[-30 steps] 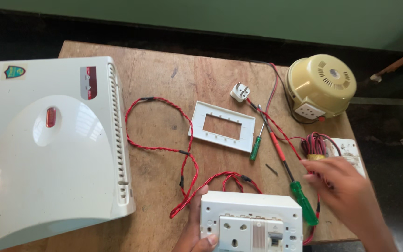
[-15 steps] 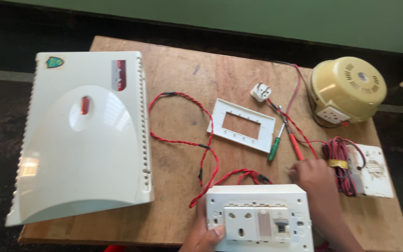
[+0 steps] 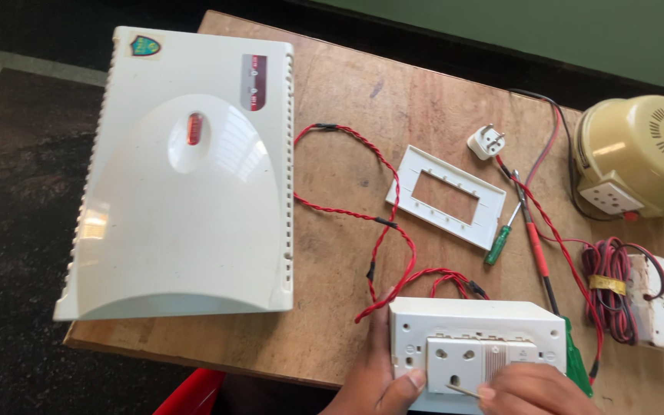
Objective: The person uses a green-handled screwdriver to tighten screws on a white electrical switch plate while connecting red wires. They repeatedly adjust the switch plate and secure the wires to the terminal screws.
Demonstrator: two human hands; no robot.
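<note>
At the bench's (image 3: pixel 332 138) near edge, we steady the socket box (image 3: pixel 476 350) — left hand (image 3: pixel 378 380) gripping, right hand (image 3: pixel 532 388) pinching a thin tool (image 3: pixel 463 390) — and should press gently.

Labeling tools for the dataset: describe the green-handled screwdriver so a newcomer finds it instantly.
Start at the wooden table and go to the white rectangular frame plate with a cut-out window near its middle. Just right of that plate's lower right corner lies the small green-handled screwdriver, slanted, handle toward the person. Its translucent green handle and short length set it apart from the longer red probe lying beside it.
</note>
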